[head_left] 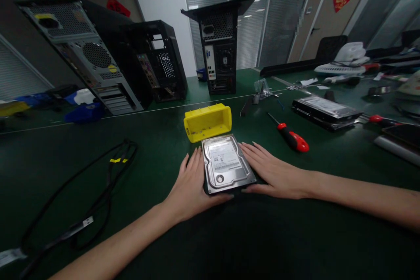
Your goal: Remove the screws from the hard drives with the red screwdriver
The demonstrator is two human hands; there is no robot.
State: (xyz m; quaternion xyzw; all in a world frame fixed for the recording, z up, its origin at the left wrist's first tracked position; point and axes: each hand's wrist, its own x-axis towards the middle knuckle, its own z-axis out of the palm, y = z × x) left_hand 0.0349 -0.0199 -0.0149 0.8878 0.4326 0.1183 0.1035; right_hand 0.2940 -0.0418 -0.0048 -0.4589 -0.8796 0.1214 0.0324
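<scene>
A silver hard drive (pixel 225 159) with a white label lies face up on the green table, in the middle of the view. My left hand (pixel 190 186) holds its left side, fingers stretched along the edge and thumb along the near edge. Against the right side is my right hand (pixel 271 168), its thumb at the near right corner. Both hands grip the drive between them. Right behind the drive stands a yellow plastic bin (pixel 208 122) with small bits inside, probably screws. A red and black screwdriver (pixel 293 137) lies beyond my right hand.
Black cables (pixel 108 179) curl over the table at left. Computer cases (pixel 98 57) stand behind, with another tower (pixel 219 52) at back centre. Stacked hard drives (pixel 324 111) lie at right, near another screwdriver (pixel 380 120). A clear plastic bag (pixel 261 87) sits beyond the bin.
</scene>
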